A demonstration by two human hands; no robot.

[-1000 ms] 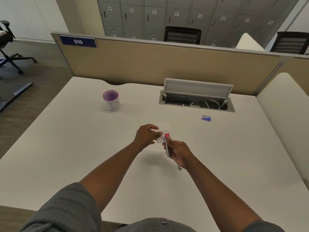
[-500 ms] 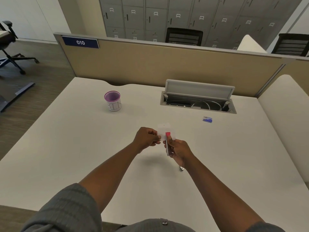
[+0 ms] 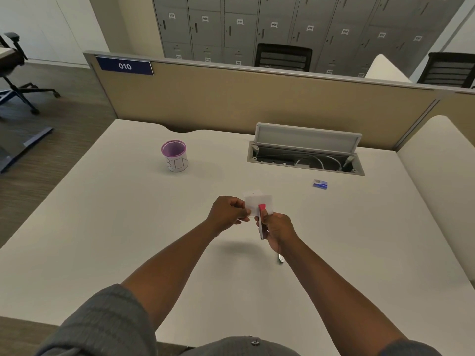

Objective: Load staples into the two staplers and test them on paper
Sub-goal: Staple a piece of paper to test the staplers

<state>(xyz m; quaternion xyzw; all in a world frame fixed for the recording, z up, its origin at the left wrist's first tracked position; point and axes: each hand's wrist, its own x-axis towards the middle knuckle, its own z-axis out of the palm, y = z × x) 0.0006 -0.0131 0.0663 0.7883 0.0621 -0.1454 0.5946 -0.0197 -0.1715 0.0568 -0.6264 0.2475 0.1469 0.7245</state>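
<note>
Stapler meets paper above the desk

The right hand [image 3: 279,228] curls round a red-tipped stapler [image 3: 261,222], its tip over a small paper [image 3: 258,202] that the left hand [image 3: 227,214] pinches by the left edge. A second metal item [image 3: 280,258] lies under the right wrist. Farther off sit a staple box [image 3: 320,184] on the right and a purple cup [image 3: 174,155] on the left.

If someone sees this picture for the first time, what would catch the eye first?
Probably the two hands meeting above the middle of the white desk: the left hand pinches a small white paper, and the right hand grips a red-tipped stapler at the paper's edge. Next, the purple-rimmed cup standing far left.
</note>
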